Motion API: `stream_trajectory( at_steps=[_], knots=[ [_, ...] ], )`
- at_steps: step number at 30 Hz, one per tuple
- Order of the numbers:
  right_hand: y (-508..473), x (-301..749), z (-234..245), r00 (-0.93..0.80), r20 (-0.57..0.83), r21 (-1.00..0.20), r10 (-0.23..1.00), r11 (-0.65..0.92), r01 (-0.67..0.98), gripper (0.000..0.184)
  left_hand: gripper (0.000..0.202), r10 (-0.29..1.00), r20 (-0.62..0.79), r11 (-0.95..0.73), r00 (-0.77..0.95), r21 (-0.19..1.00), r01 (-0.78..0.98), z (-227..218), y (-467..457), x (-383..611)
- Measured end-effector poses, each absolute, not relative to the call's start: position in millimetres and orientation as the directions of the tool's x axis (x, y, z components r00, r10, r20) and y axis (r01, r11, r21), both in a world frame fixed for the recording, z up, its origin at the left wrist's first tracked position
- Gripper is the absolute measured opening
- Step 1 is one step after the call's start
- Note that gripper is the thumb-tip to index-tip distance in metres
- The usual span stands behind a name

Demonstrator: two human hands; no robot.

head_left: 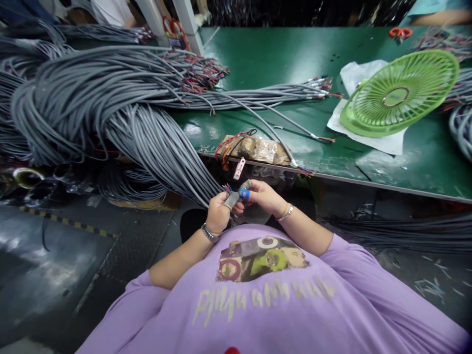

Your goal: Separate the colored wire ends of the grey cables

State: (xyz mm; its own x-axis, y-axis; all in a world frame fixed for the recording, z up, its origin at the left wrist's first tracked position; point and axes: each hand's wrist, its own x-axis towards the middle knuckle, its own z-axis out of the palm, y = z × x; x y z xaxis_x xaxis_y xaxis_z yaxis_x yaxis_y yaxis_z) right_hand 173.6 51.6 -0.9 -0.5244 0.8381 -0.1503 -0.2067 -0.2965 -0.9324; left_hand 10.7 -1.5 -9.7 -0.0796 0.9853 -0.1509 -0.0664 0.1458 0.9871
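My left hand (219,212) is closed round the end of a grey multi-core cable, with thin coloured wires (227,188) sticking up above the fingers. My right hand (266,197) meets it in a pinch; what lies between its fingertips is too small to make out. Grey covers wrap the left thumb and a right fingertip, and a blue band (244,194) circles a right finger. Behind my left hand, a thick bundle of grey cables (158,142) hangs over the table edge. Both hands are in front of the edge, close to my body.
On the green table (258,49) lie more stripped cables (280,93) and a taped block (261,149) near the edge. A green fan (398,96) and red-handled scissors (400,33) are at the right. Another person's arm (442,17) shows at the far side.
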Motion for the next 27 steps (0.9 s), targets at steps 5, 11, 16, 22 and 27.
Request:
stream_trajectory(
  at_steps=[5, 11, 16, 22, 27],
  knots=[
    [49.4, 161.8, 1.8, -0.494, -0.12, -0.937, 0.861, -0.263, -0.231, 0.037, 0.033, 0.98, -0.184, 0.183, 0.082, 0.983, 0.019, -3.5, -2.8, 8.8],
    [55.3, 157.1, 4.2, -0.452, -0.144, -0.935, 0.88, -0.271, -0.229, 0.038, 0.035, 0.991, -0.115, 0.111, -0.068, 0.992, -0.062, -7.0, -3.7, 7.5],
    [54.2, 155.3, 0.6, -0.404, -0.172, -0.932, 0.898, -0.281, -0.228, 0.04, 0.035, 0.987, -0.128, 0.12, -0.099, 0.989, -0.088, -10.4, -2.7, 6.9],
    [48.6, 152.5, 9.1, -0.518, -0.167, -0.91, 0.839, -0.333, -0.245, 0.042, 0.031, 0.988, -0.148, 0.147, -0.039, 0.989, -0.025, -11.7, -4.9, 4.1],
    [47.5, 150.2, 9.6, -0.503, -0.17, -0.915, 0.847, -0.326, -0.239, 0.041, 0.032, 0.989, -0.141, 0.142, -0.033, 0.99, 0.01, -9.4, -5.8, 3.9]
  ],
)
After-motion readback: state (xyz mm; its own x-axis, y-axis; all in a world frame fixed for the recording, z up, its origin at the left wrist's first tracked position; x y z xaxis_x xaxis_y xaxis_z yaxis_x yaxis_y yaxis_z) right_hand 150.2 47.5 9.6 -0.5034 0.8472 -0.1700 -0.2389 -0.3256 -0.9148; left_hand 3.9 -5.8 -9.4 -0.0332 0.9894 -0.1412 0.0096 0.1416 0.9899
